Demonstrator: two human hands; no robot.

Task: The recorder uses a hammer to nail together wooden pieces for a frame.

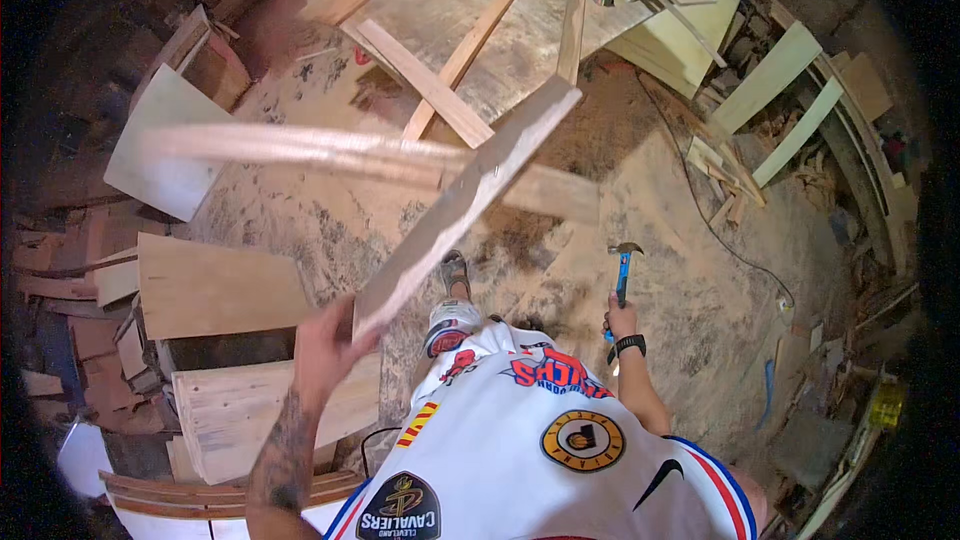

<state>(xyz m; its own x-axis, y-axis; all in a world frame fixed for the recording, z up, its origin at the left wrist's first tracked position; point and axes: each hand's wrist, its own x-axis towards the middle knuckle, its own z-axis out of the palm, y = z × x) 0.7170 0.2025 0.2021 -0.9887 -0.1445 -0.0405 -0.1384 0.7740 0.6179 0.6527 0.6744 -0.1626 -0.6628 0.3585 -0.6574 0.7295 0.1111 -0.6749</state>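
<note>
My left hand [335,345] grips the near end of a long wooden board [455,215], which slants up and away to the right. A second wooden plank [310,148], blurred by motion, crosses behind or under that board; whether the two are joined I cannot tell. Some of my left fingers are hidden by the board. Lower on the right, my right hand [621,318] is wrapped round the blue handle of a claw hammer [624,275]. The hammer's head points up and away from me, apart from the boards.
Ahead, a low wooden surface [515,50] carries several loose strips. Plywood panels [225,290] are stacked at the left, with scrap wood beyond. More panels [765,75] lean at the right. A dark cable [715,235] runs across the dusty floor.
</note>
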